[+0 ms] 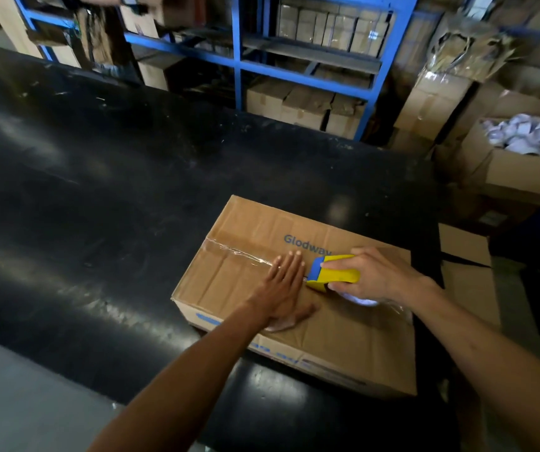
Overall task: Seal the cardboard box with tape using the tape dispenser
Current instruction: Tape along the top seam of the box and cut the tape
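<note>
Cardboard box [294,308] sits lower-center of frame on black table [99,190]. L hand [283,288] flat, fingers spread, pressing tape [239,252] on the seam. R hand [376,275] wrapped around yellow tape dispenser [332,272] just right of it.

Two bare, sleeveless forearms

Left hand [286,285], centre of the frame: palm down and flat, fingers [289,264] straight, close together and pointing toward the upper part of the frame, thumb spread toward the right. Its bare forearm runs down to the lower left. Right hand [371,275], right of centre: fingers curled in a closed grasp, knuckles up. Its forearm leaves at the lower right.
</note>
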The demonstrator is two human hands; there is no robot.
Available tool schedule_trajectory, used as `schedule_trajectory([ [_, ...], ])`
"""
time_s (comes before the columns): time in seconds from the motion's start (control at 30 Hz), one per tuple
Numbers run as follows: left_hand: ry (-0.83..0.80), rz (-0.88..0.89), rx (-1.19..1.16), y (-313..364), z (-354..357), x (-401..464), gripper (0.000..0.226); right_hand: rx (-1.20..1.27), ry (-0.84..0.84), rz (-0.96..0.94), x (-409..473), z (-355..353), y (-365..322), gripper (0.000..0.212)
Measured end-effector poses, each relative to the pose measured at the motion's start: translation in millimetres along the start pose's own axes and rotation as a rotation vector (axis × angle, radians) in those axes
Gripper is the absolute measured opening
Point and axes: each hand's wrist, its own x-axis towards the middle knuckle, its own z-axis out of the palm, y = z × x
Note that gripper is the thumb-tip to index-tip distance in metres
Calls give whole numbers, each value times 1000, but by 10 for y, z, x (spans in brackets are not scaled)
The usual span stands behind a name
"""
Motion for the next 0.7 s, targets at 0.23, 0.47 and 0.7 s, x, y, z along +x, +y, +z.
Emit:
schedule_trajectory([
  [0.23,-22,-4,68,5,-116,-44,109,4,43,-42,-30,-14,67,58],
  [0.47,-45,-10,90,-15,-117,-31,96,-52,7,-111,-572,14,792,63],
  [0.7,-62,-21,108,255,-182,56,103,-96,36,-129,-693,50,938,55],
])
